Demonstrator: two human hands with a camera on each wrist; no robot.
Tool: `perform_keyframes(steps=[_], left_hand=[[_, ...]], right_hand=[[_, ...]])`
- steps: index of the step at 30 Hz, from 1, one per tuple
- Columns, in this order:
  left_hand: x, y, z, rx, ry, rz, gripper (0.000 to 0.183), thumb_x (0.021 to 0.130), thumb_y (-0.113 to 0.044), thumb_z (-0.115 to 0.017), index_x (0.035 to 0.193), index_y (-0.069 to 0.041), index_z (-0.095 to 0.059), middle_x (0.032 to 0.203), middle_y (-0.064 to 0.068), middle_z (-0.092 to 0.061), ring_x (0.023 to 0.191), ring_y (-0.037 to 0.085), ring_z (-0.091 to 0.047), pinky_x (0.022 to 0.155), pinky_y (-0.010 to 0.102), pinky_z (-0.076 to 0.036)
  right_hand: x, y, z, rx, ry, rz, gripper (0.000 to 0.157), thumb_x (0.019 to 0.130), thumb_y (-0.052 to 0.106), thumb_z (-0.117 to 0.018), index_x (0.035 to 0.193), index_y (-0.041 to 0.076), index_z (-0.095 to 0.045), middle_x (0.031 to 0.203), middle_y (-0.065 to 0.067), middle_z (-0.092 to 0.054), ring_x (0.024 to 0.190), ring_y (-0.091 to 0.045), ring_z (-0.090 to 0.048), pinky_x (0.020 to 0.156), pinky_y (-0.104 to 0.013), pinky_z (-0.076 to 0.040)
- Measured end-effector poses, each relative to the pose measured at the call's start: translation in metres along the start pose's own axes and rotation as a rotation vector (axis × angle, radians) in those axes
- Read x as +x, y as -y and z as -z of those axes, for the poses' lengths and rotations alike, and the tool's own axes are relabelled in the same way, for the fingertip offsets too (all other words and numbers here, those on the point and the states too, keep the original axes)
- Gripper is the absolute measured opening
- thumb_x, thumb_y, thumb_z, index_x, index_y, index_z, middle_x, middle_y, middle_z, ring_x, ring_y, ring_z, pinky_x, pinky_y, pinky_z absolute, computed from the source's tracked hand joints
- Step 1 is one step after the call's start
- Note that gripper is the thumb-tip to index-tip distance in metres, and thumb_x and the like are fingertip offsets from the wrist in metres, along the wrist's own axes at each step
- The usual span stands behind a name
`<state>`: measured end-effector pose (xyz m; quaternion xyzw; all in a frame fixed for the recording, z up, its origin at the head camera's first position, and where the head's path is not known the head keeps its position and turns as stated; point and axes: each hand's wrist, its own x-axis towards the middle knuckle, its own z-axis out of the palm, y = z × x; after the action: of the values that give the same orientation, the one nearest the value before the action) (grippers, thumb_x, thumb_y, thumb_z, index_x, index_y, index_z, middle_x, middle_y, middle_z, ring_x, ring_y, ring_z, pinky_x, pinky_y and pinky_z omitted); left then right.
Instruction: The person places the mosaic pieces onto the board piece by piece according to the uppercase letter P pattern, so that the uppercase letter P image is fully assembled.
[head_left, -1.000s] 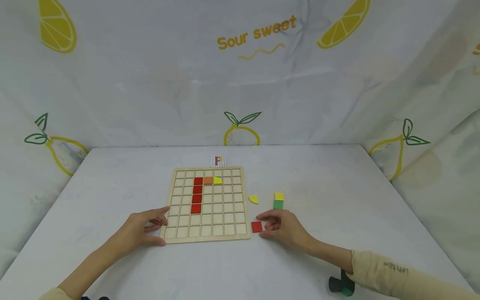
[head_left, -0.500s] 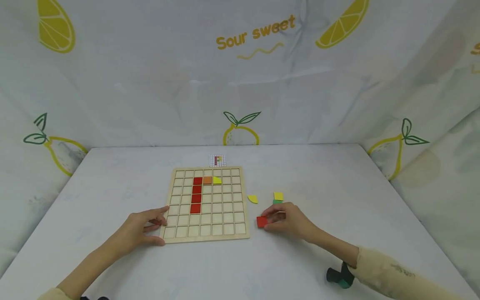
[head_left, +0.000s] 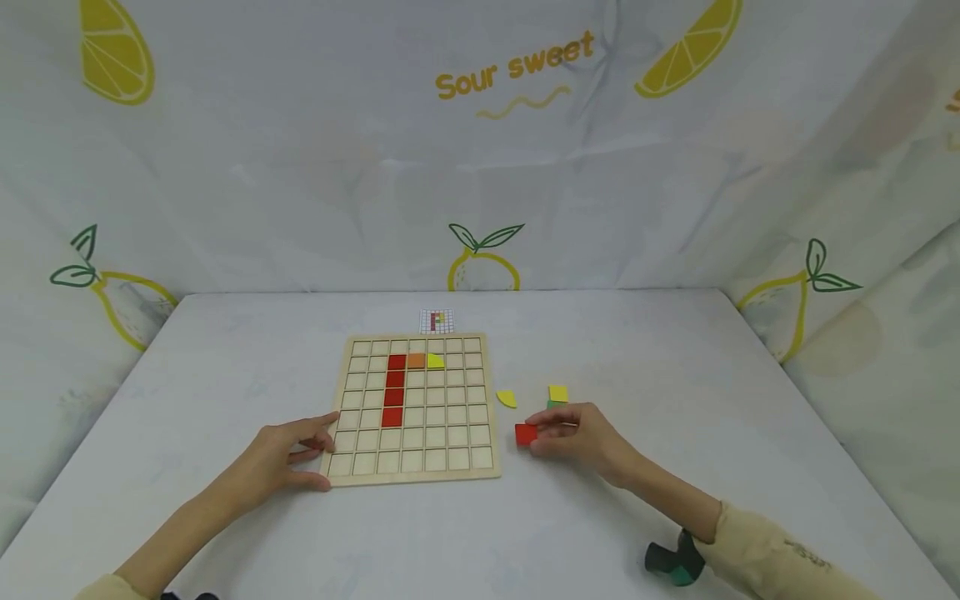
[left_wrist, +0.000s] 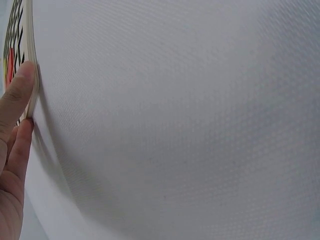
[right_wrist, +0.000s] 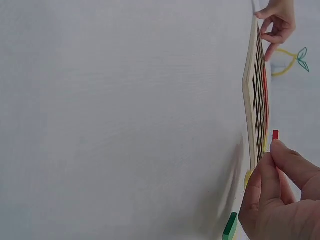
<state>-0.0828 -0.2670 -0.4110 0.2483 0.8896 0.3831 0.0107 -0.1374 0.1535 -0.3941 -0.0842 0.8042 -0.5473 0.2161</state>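
Note:
On the white table lies a wooden grid board [head_left: 435, 458]. Several red square tiles [head_left: 393, 380] form a column in its cells, with an orange tile [head_left: 416, 361] and a yellow quarter-round tile [head_left: 435, 361] along the top of that column. My left hand [head_left: 288, 454] rests against the board's left edge, thumb and forefinger spread apart along it. Right of the board, my right hand [head_left: 577, 437] pinches a red square tile [head_left: 526, 434] between thumb and fingertips. The right wrist view shows this red tile [right_wrist: 275, 134] edge-on, raised above the table.
A loose yellow quarter-round tile [head_left: 507, 399] lies near the board's right edge. Behind my right hand are a yellow square tile [head_left: 558, 392] and a partly hidden green tile [right_wrist: 230, 226]. A small printed pattern card [head_left: 437, 322] lies beyond the board's far edge.
My right hand has taken hold of the red square tile beside the board, lifted it and moved it slightly away from me. The left hand and the board have not moved.

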Motion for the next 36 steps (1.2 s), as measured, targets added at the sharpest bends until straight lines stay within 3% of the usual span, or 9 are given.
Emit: perform_keyframes(steps=[8, 14, 19, 30, 36], left_hand=[[0.000, 0.000, 0.000, 0.008, 0.001, -0.002, 0.081, 0.065, -0.016, -0.086, 0.130, 0.014, -0.049, 0.097, -0.001, -0.064, 0.095, 0.005, -0.061, 0.081, 0.028, -0.057], [0.001, -0.002, 0.001, 0.009, 0.014, 0.041, 0.082, 0.064, -0.016, -0.086, 0.131, 0.013, -0.049, 0.097, -0.001, -0.065, 0.096, 0.005, -0.060, 0.083, 0.027, -0.056], [0.000, -0.003, 0.001, 0.015, 0.010, 0.036, 0.081, 0.064, -0.015, -0.087, 0.130, 0.013, -0.049, 0.097, -0.002, -0.065, 0.096, 0.005, -0.060, 0.082, 0.028, -0.056], [0.000, -0.001, 0.002, 0.001, 0.024, 0.073, 0.083, 0.064, -0.017, -0.086, 0.132, 0.012, -0.048, 0.098, -0.002, -0.064, 0.098, 0.014, -0.063, 0.084, 0.026, -0.055], [0.000, -0.001, 0.002, -0.003, 0.028, 0.068, 0.084, 0.064, -0.017, -0.086, 0.132, 0.012, -0.048, 0.097, -0.002, -0.064, 0.096, 0.019, -0.065, 0.084, 0.026, -0.056]], right_hand=[[0.004, 0.003, -0.011, 0.085, -0.006, 0.001, 0.034, 0.080, 0.001, -0.076, 0.111, -0.007, -0.066, 0.109, -0.014, -0.068, 0.088, -0.017, -0.065, 0.079, -0.023, -0.057], [0.005, 0.005, -0.015, 0.107, -0.006, 0.004, 0.034, 0.079, -0.002, -0.075, 0.111, -0.009, -0.066, 0.110, -0.015, -0.067, 0.090, -0.018, -0.066, 0.079, -0.023, -0.057], [0.005, 0.006, -0.017, 0.123, 0.003, -0.002, 0.035, 0.080, 0.000, -0.075, 0.112, -0.009, -0.066, 0.111, -0.015, -0.067, 0.094, -0.018, -0.066, 0.081, -0.024, -0.056], [0.009, 0.011, -0.025, 0.153, 0.037, 0.011, 0.037, 0.081, 0.000, -0.074, 0.115, -0.010, -0.064, 0.109, -0.016, -0.068, 0.096, -0.018, -0.066, 0.081, -0.025, -0.057], [0.012, 0.012, -0.032, 0.143, 0.007, -0.013, 0.038, 0.080, 0.002, -0.076, 0.116, -0.006, -0.066, 0.108, -0.013, -0.068, 0.096, -0.017, -0.065, 0.082, -0.025, -0.056]])
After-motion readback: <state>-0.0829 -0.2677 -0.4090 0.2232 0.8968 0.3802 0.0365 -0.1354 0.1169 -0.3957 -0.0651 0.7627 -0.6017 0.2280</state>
